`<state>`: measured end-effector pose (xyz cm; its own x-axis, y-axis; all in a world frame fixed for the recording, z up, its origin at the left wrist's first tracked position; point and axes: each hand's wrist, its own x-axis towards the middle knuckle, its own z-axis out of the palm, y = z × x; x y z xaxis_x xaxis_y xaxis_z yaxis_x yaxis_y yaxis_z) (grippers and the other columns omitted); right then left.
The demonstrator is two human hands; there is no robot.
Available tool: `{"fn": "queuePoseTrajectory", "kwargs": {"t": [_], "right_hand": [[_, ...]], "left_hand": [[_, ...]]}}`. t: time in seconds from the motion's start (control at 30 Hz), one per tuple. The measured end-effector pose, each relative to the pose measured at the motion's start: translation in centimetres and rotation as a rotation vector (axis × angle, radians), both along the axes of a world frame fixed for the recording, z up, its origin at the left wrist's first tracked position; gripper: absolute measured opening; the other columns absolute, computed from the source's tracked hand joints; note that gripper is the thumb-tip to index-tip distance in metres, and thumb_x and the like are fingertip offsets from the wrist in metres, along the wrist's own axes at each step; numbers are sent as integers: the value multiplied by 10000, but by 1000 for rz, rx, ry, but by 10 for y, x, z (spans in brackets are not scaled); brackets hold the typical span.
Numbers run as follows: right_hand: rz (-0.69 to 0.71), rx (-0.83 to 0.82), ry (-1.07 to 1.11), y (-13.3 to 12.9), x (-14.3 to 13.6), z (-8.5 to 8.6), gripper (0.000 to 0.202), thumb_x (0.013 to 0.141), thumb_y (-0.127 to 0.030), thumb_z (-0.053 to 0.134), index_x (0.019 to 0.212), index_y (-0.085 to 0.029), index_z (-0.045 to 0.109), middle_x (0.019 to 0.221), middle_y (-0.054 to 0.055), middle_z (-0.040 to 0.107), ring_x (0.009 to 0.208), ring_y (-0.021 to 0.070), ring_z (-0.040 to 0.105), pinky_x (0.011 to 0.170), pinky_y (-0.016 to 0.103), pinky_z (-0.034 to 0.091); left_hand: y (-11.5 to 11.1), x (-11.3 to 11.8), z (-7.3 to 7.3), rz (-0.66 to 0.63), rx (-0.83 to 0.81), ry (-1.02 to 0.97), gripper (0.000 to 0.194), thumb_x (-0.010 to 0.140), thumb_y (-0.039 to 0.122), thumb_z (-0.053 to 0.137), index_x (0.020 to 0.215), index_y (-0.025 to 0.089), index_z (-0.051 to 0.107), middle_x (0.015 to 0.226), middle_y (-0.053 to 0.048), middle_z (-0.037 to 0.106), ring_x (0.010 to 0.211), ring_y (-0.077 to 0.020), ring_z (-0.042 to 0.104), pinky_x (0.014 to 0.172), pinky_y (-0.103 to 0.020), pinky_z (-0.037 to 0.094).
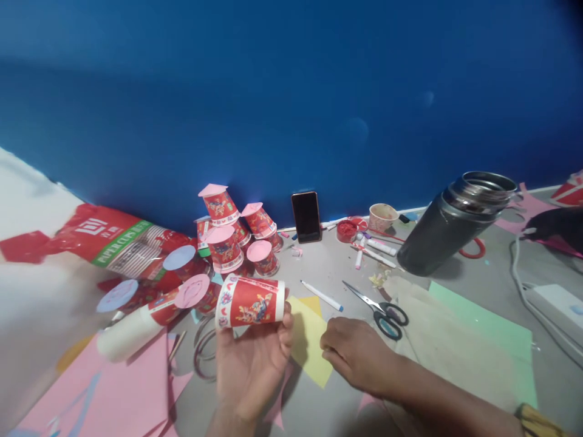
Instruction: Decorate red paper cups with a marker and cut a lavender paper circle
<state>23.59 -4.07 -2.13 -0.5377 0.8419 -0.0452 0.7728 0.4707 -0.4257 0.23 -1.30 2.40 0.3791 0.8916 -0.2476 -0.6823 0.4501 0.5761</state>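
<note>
A red and white printed paper cup [255, 306] lies sideways in my left hand [255, 364], palm up, with the fingers curled round its far end. My right hand [357, 352] is closed in a loose fist over the table; anything inside it is hidden. Beneath and between the hands is a yellow paper sheet [310, 352]. A blue-capped white marker [322, 295] and black-handled scissors [380, 309] lie just beyond my right hand. Several more red cups with pink paper tops [225, 246] stand stacked past my left hand.
Left are a red paper-cups bag [136, 243], a white bottle [130, 332] and pink sheets [132, 388]. A phone [306, 217] leans on the blue wall. An open dark flask [455, 224] stands right, near green paper [483, 321], a power strip [558, 309] and cables.
</note>
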Motion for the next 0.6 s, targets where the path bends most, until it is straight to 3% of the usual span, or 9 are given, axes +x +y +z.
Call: {"fn": "queuePoseTrajectory", "kwargs": {"t": [0.1,0.27,0.4,0.47,0.6], "right_hand": [[-4,1,14,-1,0,-1,190,1046,-264,569,955,-195,721,956,67,728,897,216,653,756,324,397],[-5,-4,16,0,-1,0,199,1049,-258,558,949,-198,719,948,65,728,889,211,652,751,317,400],[-12,-8,23,1,-1,1,191,1040,-279,573,943,-202,719,943,65,732,863,209,650,734,316,396],[-16,-13,33,1,-1,0,163,1027,-291,598,965,-207,723,953,64,738,857,207,650,727,312,392],[-19,13,41,3,-1,-5,154,1026,-293,602,976,-210,722,968,58,748,883,206,661,737,313,397]], "left_hand": [[4,6,2,-41,-9,6,693,961,766,517,1253,194,777,1141,-153,784,978,-216,759,819,-321,630],[10,12,3,-43,-115,-18,605,1005,688,512,1163,170,780,1144,-158,787,960,-185,762,832,-285,629],[18,19,15,48,-188,84,547,947,666,627,1133,168,755,1178,-167,789,1029,-245,781,854,-337,646],[25,22,20,140,-91,239,562,850,623,775,1207,192,717,1238,-152,773,1153,-304,754,929,-398,640],[45,33,17,275,272,750,809,724,425,929,1423,237,568,1450,-131,660,1357,-339,642,1075,-454,577]]}}
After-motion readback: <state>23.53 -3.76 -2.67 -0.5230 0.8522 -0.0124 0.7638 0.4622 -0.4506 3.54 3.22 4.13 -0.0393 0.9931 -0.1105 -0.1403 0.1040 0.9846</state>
